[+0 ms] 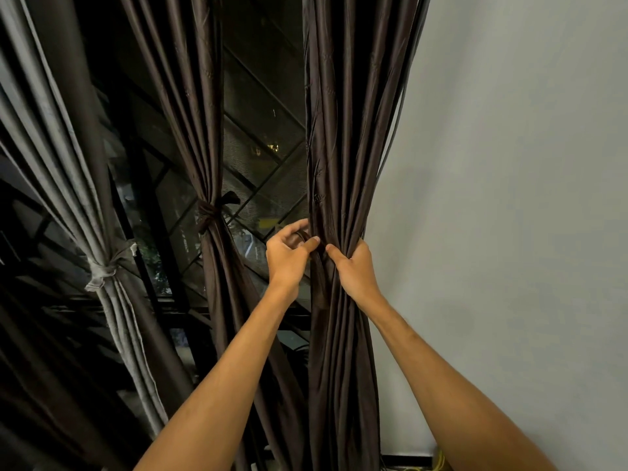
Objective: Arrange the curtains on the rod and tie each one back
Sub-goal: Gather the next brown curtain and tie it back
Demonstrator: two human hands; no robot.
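Brown curtain (pixel 343 147) is clutched by the right hand (pixel 353 270), while the left hand (pixel 289 256) pinches its dark tie (pixel 303 236).

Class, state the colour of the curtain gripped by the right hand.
Dark brown curtain, seen best in the head view.

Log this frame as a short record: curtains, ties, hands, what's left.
grey curtain: tied back with grey tie
middle curtain: tied back with dark tie
right curtain: bunched, not yet tied
left hand: pinches dark strip at right curtain
right hand: grips bunched right curtain
left to do: tie right curtain
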